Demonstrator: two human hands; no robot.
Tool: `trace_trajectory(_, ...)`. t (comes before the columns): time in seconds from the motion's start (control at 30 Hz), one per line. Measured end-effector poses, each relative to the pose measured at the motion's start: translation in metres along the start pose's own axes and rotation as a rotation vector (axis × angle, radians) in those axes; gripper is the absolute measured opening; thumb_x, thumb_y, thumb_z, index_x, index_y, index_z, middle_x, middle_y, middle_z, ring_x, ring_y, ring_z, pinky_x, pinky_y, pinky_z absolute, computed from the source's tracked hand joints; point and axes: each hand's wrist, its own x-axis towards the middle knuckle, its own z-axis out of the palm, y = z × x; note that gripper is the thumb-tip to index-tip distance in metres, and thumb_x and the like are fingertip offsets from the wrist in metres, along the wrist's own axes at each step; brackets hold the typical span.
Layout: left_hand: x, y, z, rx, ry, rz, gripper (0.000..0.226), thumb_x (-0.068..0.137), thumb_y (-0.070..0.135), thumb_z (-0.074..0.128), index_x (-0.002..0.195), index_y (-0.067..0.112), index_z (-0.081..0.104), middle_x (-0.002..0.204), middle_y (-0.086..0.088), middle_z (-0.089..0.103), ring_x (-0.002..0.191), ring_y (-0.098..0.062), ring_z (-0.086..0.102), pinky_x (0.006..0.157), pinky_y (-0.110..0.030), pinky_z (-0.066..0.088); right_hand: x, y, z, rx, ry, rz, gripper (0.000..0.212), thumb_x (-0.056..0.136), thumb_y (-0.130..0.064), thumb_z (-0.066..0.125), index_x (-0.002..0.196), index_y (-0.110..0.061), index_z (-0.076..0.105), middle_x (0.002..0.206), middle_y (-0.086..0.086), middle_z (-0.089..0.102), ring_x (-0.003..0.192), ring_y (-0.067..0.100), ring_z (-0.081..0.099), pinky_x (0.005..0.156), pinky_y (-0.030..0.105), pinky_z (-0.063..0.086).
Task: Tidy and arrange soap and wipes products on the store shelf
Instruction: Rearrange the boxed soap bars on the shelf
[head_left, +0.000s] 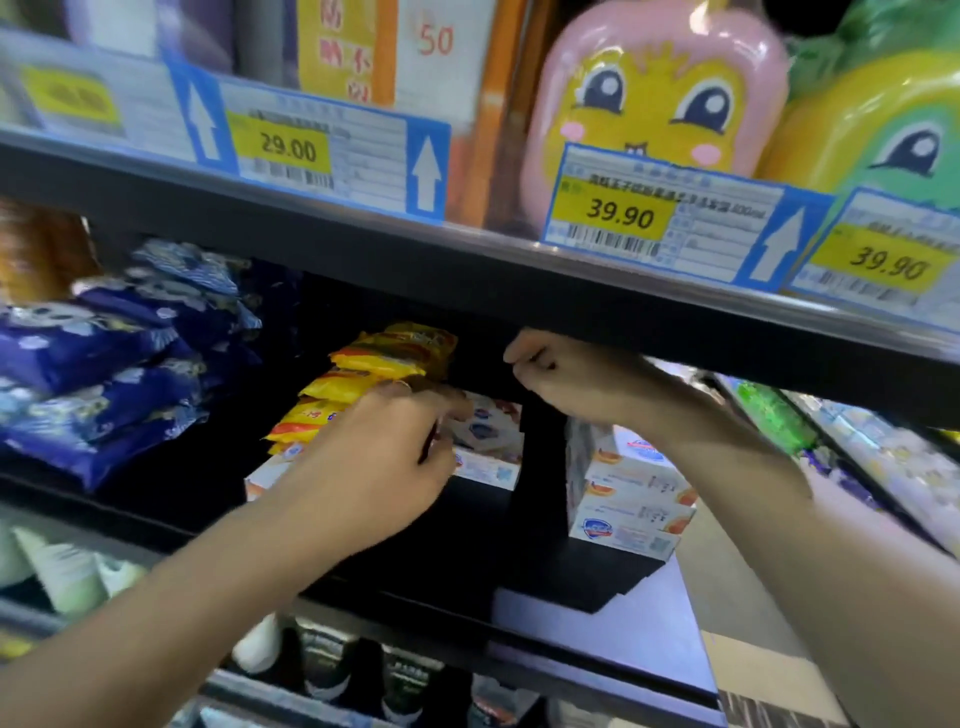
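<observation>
Left hand (374, 457) pinches, apparently, small white cardboard soap box (488, 441) just beyond its fingertips; right hand (566, 379) curls empty, well above stacked white boxes (628, 499); square box flush, steadying yellow foil wipes packets (374, 384) alongside.

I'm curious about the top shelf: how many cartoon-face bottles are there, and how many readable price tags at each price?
Cartoon-face bottles: 2, the pink bottle and the green-and-yellow bottle
29.00 tag: 1
39.90 tags: 2
Total: 5
</observation>
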Motion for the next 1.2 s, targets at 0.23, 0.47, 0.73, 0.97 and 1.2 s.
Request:
trace_trajectory(0.23,-0.048,-0.056,-0.029,0.272,-0.15,0.056,0.06,0.099,0.063,0.023,0.137,0.036,0.06,0.136,0.011,0.062,0.125,-0.015,0.053,0.1,-0.035,0.046,0.012,-0.019,0.067,-0.319,-0.158,0.112,0.033,0.097,-0.036,0.056,0.124,-0.017,0.059,0.134,0.008,0.055,0.121,0.031,0.057,0.092,0.037,0.05)
trace_trajectory(0.47,-0.06,-0.075,-0.032,0.37,-0.325,0.085,0.066,0.088,0.033,0.065,0.152,0.027,0.052,0.152,0.002,0.053,0.137,-0.025,0.05,0.109,-0.041,0.046,0.009,-0.019,0.085,-0.305,-0.226,0.173,0.06,0.095,-0.035,0.056,0.153,-0.026,0.041,0.161,0.005,0.033,0.145,0.03,0.034,0.116,0.046,0.039)
trace_trajectory(0.73,-0.051,-0.088,-0.021,0.322,-0.28,0.177,0.056,0.095,0.046,0.06,0.147,0.05,0.042,0.147,0.022,0.04,0.13,-0.011,0.039,0.108,-0.03,0.035,-0.005,-0.017,0.085,-0.323,-0.194,0.133,0.064,0.09,-0.031,0.066,0.15,-0.028,0.043,0.162,0.006,0.03,0.147,0.03,0.026,0.118,0.04,0.034)
trace_trajectory(0.97,-0.044,-0.089,-0.017,0.248,-0.241,0.154,0.053,0.091,0.052,0.068,0.139,0.053,0.046,0.127,0.026,0.057,0.118,-0.003,0.053,0.09,-0.02,0.036,-0.017,-0.015,0.078,-0.254,-0.169,0.101,0.06,0.094,-0.023,0.066,0.147,-0.035,0.043,0.152,0.002,0.041,0.133,0.026,0.031,0.099,0.031,0.036)
trace_trajectory(1.2,-0.041,-0.071,-0.01,0.164,-0.175,0.085,0.057,0.089,0.054,0.074,0.137,0.058,0.043,0.104,0.036,0.039,0.096,0.001,0.043,0.075,-0.016,0.037,-0.032,-0.015,0.059,-0.114,-0.034,0.069,0.056,0.094,-0.019,0.067,0.143,-0.035,0.045,0.135,0.003,0.043,0.128,0.025,0.044,0.095,0.025,0.035)
